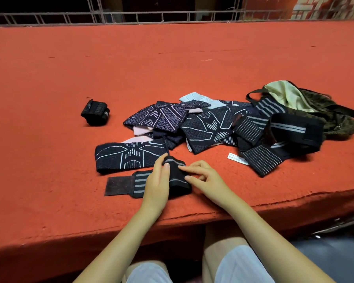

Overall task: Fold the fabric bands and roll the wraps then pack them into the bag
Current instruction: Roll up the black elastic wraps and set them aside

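A black wrap with grey stripes (138,181) lies near the front edge of the red surface, its flat velcro end pointing left. Its right end is turned up into a small roll, which both hands hold: my left hand (158,180) has its thumb on top of the roll, and my right hand (202,176) pinches it from the right. One rolled black wrap (95,113) stands apart at the left. A heap of dark patterned fabric bands (164,117) and more striped wraps (294,127) lies behind. The dark green bag (319,107), with pale lining, lies open at the right.
The red carpeted surface (172,64) stretches far back to a metal railing (172,16). Its front edge runs just below my hands. A white label (236,158) sticks out from a wrap at the right. My knees show below the edge.
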A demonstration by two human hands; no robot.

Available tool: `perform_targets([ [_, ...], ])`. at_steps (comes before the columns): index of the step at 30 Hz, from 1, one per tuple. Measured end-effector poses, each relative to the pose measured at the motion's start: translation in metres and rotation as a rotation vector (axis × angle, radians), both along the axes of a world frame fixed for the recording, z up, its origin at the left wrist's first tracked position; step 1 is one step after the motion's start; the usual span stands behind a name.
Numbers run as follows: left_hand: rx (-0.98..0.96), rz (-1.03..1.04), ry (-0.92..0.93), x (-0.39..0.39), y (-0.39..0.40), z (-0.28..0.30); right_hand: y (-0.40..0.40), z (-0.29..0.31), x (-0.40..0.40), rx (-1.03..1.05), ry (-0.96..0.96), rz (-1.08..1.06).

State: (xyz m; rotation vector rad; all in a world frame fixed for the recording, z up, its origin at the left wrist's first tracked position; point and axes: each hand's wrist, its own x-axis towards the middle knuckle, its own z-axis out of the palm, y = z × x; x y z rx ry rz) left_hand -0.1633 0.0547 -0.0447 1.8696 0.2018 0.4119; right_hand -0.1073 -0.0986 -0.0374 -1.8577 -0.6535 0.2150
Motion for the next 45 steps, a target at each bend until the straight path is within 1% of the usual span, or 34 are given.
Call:
perform_targets([
  [2,0.108,0.027,0.045,0.002,0.003,0.002,0.004,0.0,0.002,-0.068,-0.029,0.0],
  [3,0.197,0.053,0.058,0.002,0.006,0.001,0.006,0.0,0.002,-0.093,-0.038,0.0],
  [6,0.533,0.171,0.084,-0.001,0.023,-0.006,0.013,-0.002,0.004,-0.137,-0.011,-0.021],
  [8,0.602,0.212,0.102,-0.006,0.028,-0.008,0.02,0.001,0.004,-0.169,0.028,-0.049],
  [9,0.598,0.213,0.091,-0.007,0.029,-0.01,0.024,0.003,0.004,-0.208,0.029,-0.061],
  [11,0.578,0.201,0.061,-0.008,0.027,-0.01,0.03,0.005,0.004,-0.311,-0.029,-0.075],
  [13,0.556,0.198,0.038,-0.008,0.026,-0.009,0.033,0.004,0.002,-0.315,-0.05,-0.105],
  [17,0.528,0.17,-0.025,-0.009,0.026,-0.01,0.034,-0.005,-0.003,-0.097,0.064,-0.167],
  [20,0.573,0.19,-0.089,-0.012,0.023,-0.011,0.03,-0.009,-0.003,0.069,0.105,-0.166],
  [22,0.594,0.19,-0.127,-0.013,0.023,-0.011,0.027,-0.009,-0.002,0.129,0.108,-0.177],
  [24,0.587,0.163,-0.151,-0.013,0.023,-0.009,0.028,-0.011,-0.003,0.136,0.113,-0.194],
  [27,0.565,0.125,-0.147,-0.014,0.023,-0.009,0.03,-0.009,-0.007,0.286,0.218,-0.191],
  [28,0.521,0.111,-0.128,-0.015,0.024,-0.008,0.029,-0.007,-0.008,0.34,0.236,-0.192],
  [31,0.254,0.082,-0.047,-0.014,0.024,-0.003,0.026,-0.004,-0.009,0.41,0.202,-0.14],
  [32,0.224,0.074,-0.039,-0.015,0.023,-0.001,0.026,-0.004,-0.01,0.39,0.161,-0.111],
  [35,0.254,0.057,-0.074,-0.019,0.02,0.004,0.029,-0.006,-0.012,0.258,-0.016,-0.049],
  [37,0.288,0.085,-0.088,-0.018,0.023,0.003,0.032,-0.007,-0.011,0.217,-0.052,-0.008],
  [39,0.321,0.123,-0.041,-0.017,0.026,0.005,0.035,-0.01,-0.009,0.15,-0.098,0.033],
  [45,0.561,0.273,0.075,-0.015,0.054,-0.004,0.049,-0.017,-0.004,-0.107,-0.25,0.066],
])
